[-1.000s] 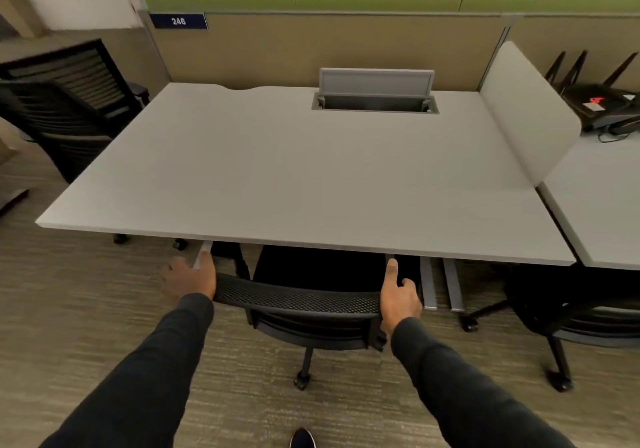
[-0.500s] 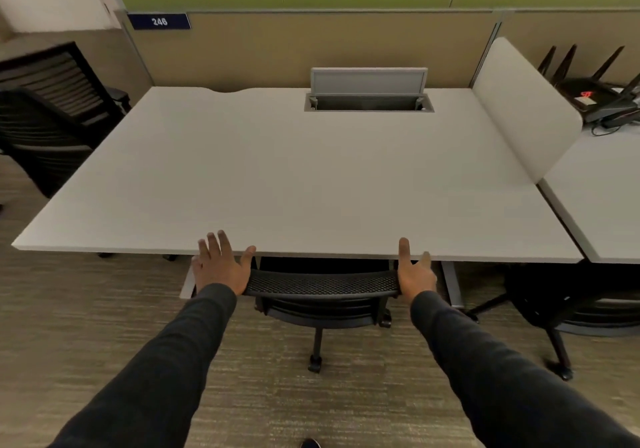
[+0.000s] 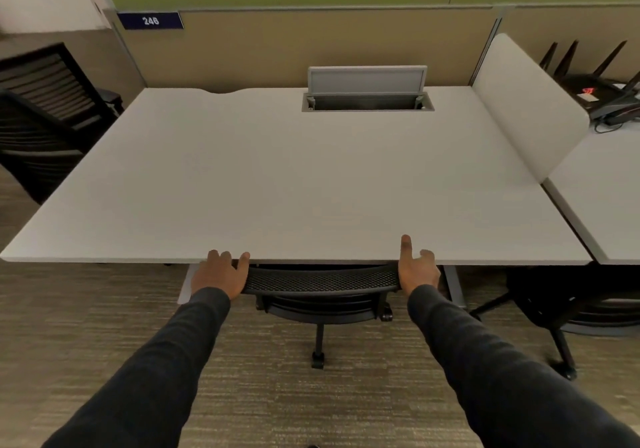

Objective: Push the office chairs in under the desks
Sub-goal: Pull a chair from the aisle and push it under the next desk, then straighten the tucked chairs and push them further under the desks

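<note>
A black office chair with a mesh back (image 3: 320, 279) is tucked under the light grey desk (image 3: 311, 177), so only its backrest top, column and one caster show. My left hand (image 3: 219, 274) presses the backrest's left end with straight fingers that reach the desk's front edge. My right hand (image 3: 415, 269) presses the right end, its forefinger pointing out over the desktop. A second black chair (image 3: 581, 309) sits partly under the neighbouring desk (image 3: 609, 184) on the right. A third black chair (image 3: 41, 115) stands beside the desk's left end.
An open grey cable hatch (image 3: 367, 91) sits at the desk's back. A white divider panel (image 3: 526, 108) separates the two desks. A black router with antennas (image 3: 602, 91) lies on the right desk. Tan and green partition walls close the back. Carpet lies underfoot.
The chair has rolled forward under the desk, its seat now hidden. Both hands followed it to the desk edge, and the left hand's fingers have straightened.
</note>
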`<state>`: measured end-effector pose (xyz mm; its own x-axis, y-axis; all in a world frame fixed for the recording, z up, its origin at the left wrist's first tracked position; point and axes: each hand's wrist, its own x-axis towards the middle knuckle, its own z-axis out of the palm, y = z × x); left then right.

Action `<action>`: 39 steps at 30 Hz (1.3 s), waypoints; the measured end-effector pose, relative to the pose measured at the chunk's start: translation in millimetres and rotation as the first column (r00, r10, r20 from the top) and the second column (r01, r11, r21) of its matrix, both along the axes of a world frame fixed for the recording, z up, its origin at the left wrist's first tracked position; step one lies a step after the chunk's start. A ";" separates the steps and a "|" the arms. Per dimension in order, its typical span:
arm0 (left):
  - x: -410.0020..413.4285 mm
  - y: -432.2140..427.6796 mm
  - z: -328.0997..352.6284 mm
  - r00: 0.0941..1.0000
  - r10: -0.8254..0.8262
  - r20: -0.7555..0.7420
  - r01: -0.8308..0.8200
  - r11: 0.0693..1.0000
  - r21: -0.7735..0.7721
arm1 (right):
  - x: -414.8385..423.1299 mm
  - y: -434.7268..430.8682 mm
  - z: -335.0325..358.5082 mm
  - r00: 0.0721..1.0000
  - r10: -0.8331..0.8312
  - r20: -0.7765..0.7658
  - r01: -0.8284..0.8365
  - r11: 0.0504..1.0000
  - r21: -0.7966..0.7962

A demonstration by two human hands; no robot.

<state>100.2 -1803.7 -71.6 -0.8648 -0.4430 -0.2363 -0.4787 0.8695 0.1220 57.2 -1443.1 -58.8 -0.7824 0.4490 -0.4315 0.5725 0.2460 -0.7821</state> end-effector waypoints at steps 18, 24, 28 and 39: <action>-0.2 -36.1 1.7 0.991 -0.075 -0.111 0.065 0.994 -0.092 | 2.1 -23.4 -3.4 0.999 0.037 0.012 -0.037 0.999 0.023; -2.3 -32.7 6.5 0.991 -0.133 -0.035 0.126 0.981 -0.147 | -3.5 -15.3 -7.1 0.988 0.148 0.042 -0.148 0.989 -0.001; -4.1 1.7 17.3 0.995 -0.094 -0.016 0.092 0.990 -0.102 | 3.1 1.8 -2.3 0.974 0.225 0.035 -0.226 0.974 0.026; -7.4 243.8 54.3 0.964 -0.254 -0.074 0.256 0.967 0.010 | 50.8 154.2 31.2 0.956 0.291 -0.048 -0.279 0.946 0.166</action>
<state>92.8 -1559.9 -17.2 -0.9636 -0.2016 -0.1757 -0.2309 0.9588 0.1656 108.0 -1288.9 -27.6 -0.9134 0.2600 -0.3133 0.4055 0.5127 -0.7568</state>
